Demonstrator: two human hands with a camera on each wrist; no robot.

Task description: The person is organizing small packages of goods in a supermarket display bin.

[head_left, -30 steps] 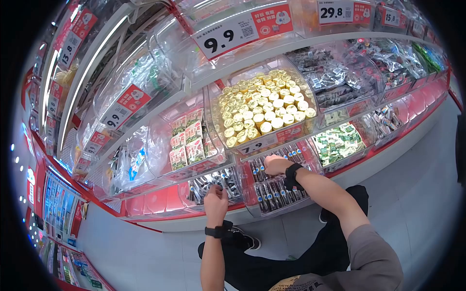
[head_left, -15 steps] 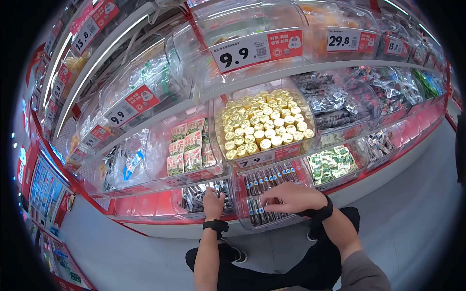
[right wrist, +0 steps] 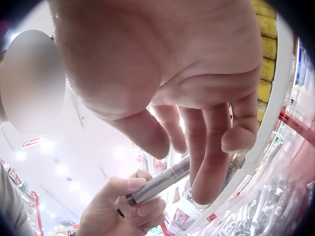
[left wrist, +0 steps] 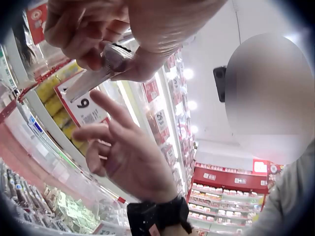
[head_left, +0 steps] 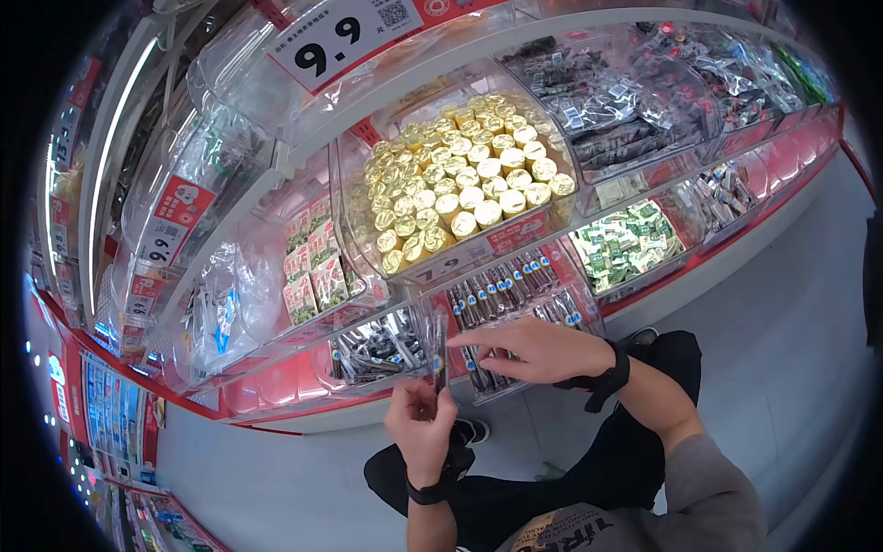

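Observation:
My left hand [head_left: 421,428] pinches the lower end of a slim wrapped stick [head_left: 440,354] between thumb and fingers, the stick upright in the head view. Clear wrapping shows around its dark body in the right wrist view. My right hand [head_left: 556,354] is beside it with fingers loosely extended, its index fingertip right at the stick. Below the hands, a bin [head_left: 487,391] holds similar dark sticks with blue marks, laid in rows. To its left, another bin [head_left: 345,375] has such sticks piled loosely.
Above stands a clear bin [head_left: 345,198] of gold-topped rolls, its front jutting out over the lower bins. Green-and-white packets [head_left: 625,239] lie to the right. Black bagged goods [head_left: 589,106] fill a bin on the upper shelf. Grey floor [head_left: 736,350] runs below the display.
My left hand has come up from the loose-stick bin and moved right with a stick in it. My right hand has drawn back from the row bin and now points at that stick.

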